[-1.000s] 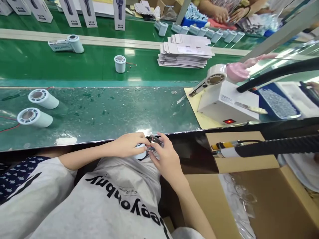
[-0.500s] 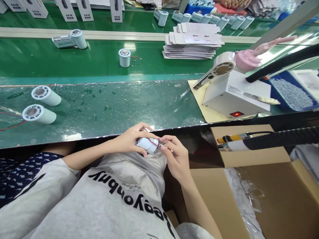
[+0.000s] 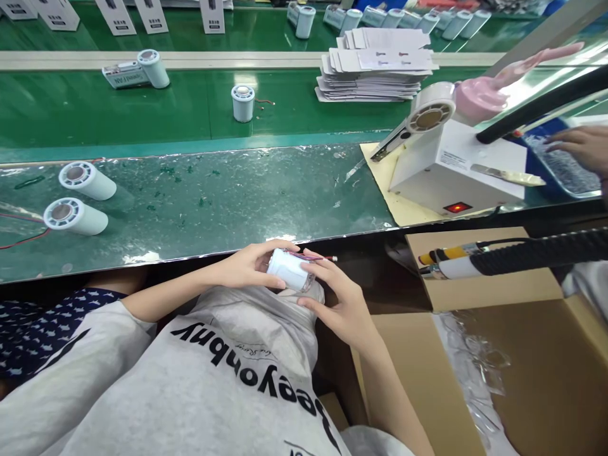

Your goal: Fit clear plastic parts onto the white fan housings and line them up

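Note:
My left hand (image 3: 254, 266) grips a light-blue cylindrical fan head (image 3: 289, 269), held lying on its side over my lap at the table's front edge. My right hand (image 3: 337, 288) curves around the right end of the same fan head, fingers on top and thumb below. Red and dark wires (image 3: 316, 257) run along its upper side and end in a small white plug (image 3: 334, 258) sticking out past my right fingers. A clear part shows at the fan head's right end.
Two fan heads (image 3: 88, 180) lie at the table's left. A white box-shaped device (image 3: 456, 171) with a lit red switch stands right, a fan leaning on it. Another person's hand (image 3: 582, 145) is over a blue bin (image 3: 560, 180). An open carton (image 3: 546, 373) sits below; flat cartons (image 3: 375, 69) are stacked behind.
The fan head has turned, and its wires now lie along the top. My right fingers have moved from pinching the wires to around its end. Another person's hand has appeared at the right.

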A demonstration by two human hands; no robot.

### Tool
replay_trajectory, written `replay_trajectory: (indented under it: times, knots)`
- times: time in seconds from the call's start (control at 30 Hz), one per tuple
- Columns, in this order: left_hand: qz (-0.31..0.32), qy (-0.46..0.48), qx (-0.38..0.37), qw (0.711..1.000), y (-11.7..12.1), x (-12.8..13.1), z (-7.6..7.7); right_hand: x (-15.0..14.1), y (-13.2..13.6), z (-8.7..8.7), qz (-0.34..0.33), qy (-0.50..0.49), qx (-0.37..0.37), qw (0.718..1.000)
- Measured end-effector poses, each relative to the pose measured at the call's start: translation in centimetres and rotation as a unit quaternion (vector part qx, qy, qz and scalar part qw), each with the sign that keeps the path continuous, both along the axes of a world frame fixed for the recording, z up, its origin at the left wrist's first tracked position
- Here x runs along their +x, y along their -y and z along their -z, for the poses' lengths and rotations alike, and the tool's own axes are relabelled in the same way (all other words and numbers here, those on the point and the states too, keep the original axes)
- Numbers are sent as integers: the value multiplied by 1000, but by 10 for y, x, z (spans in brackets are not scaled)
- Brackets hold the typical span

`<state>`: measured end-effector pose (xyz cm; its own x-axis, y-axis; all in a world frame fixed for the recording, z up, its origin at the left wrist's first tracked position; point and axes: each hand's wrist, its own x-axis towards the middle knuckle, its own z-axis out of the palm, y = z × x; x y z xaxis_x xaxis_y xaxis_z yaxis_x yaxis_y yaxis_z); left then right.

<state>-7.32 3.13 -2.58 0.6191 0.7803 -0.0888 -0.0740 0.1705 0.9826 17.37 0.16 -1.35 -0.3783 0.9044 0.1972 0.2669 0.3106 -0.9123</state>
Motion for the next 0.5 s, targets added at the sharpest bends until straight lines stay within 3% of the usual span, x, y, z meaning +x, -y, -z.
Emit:
replay_trajectory:
  times: [0.13,0.5]
  knots:
    - [0,3,-19,1000,3,-1,3,4,4,4,-10,31,48,998]
    - [42,-23,129,991,-1,-6,-15,7,6,3,-18,-42,-49,998]
